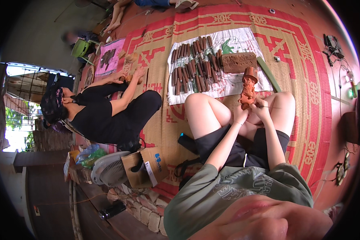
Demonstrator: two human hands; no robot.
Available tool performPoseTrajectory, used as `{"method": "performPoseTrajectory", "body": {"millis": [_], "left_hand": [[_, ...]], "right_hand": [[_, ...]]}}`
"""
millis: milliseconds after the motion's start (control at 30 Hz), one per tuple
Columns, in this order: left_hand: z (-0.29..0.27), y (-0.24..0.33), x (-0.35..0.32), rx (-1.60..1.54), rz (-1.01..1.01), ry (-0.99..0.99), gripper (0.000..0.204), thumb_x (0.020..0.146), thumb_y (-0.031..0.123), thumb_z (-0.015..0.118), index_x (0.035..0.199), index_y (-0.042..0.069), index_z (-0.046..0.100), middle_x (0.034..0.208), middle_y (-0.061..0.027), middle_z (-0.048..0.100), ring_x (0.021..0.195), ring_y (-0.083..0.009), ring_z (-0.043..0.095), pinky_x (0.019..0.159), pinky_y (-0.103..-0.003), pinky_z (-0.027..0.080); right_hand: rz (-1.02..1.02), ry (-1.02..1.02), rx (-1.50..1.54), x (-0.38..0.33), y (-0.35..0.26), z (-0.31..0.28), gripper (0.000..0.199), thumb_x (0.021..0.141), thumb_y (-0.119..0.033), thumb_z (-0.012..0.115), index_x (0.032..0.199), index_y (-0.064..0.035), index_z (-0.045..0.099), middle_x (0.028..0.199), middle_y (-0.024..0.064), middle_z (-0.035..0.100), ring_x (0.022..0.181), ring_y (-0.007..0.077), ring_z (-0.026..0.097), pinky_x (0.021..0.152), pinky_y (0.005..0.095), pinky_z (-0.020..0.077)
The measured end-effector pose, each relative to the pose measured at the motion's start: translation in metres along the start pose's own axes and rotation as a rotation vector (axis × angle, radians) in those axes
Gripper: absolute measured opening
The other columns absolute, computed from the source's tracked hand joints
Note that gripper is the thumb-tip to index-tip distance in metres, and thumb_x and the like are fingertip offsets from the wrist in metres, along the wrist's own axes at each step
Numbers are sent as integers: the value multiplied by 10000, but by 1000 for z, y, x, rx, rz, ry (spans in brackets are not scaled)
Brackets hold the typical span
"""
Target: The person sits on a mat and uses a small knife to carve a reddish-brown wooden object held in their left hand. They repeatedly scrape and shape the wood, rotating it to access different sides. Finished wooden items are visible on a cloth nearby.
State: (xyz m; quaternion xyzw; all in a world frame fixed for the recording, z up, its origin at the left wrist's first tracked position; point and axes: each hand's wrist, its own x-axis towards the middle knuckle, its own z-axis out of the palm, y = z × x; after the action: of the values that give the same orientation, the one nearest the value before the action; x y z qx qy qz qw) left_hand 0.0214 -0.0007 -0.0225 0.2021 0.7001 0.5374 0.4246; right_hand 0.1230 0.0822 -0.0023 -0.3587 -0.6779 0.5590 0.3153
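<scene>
A reddish-brown carved wooden figurine (248,89) stands up between my knees, its base low in my hands. My left hand (240,115) is closed round its lower left side. My right hand (261,109) is closed at the lower right of the carving, and a thin dark rod-like tool (274,107) sticks out of it to the right. The tool's working end is hidden by my fingers. Beyond my knees, several wood-handled carving tools (196,64) lie in rows on a white printed sheet (240,36).
A brown block (239,63) and a green strip (269,74) lie at the sheet's right. To the left, a seated person (98,108) handles a pale wooden carving (131,60). A cardboard box (145,168) and a grey fan (110,170) stand at lower left. Cables (340,60) lie far right.
</scene>
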Motion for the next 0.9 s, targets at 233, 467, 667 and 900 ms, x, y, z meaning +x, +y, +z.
{"method": "performPoseTrajectory", "body": {"millis": [233, 467, 667, 900], "left_hand": [[2, -8, 5, 23, -18, 5, 224, 707, 159, 650, 733, -46, 561, 542, -101, 580, 446, -159, 576, 405, -281, 437], [2, -8, 7, -39, -67, -32, 246, 711, 161, 669, 757, -52, 556, 575, -91, 594, 455, -146, 581, 414, -270, 458], [-1, -12, 5, -53, -41, -40, 240, 708, 145, 658, 766, -66, 560, 590, -102, 603, 467, -147, 592, 435, -274, 471], [-1, -18, 13, 32, -21, -50, 234, 694, 169, 653, 743, -45, 571, 575, -92, 600, 483, -149, 595, 444, -295, 472]], "right_hand": [[-75, 37, -179, 3, -1, 2, 163, 708, -30, 641, 648, 4, 494, 529, 45, 497, 488, 86, 469, 448, 251, 378], [-131, 87, -145, 1, -12, 0, 168, 724, -65, 644, 666, 6, 504, 542, 62, 511, 485, 97, 481, 459, 245, 397], [-39, -23, -162, 1, 1, 3, 125, 703, -78, 640, 674, 3, 549, 574, 89, 542, 511, 118, 515, 483, 275, 423], [-154, 135, -180, 7, 10, 6, 132, 740, -85, 645, 717, -18, 533, 583, 68, 527, 557, 123, 511, 510, 270, 421]]}}
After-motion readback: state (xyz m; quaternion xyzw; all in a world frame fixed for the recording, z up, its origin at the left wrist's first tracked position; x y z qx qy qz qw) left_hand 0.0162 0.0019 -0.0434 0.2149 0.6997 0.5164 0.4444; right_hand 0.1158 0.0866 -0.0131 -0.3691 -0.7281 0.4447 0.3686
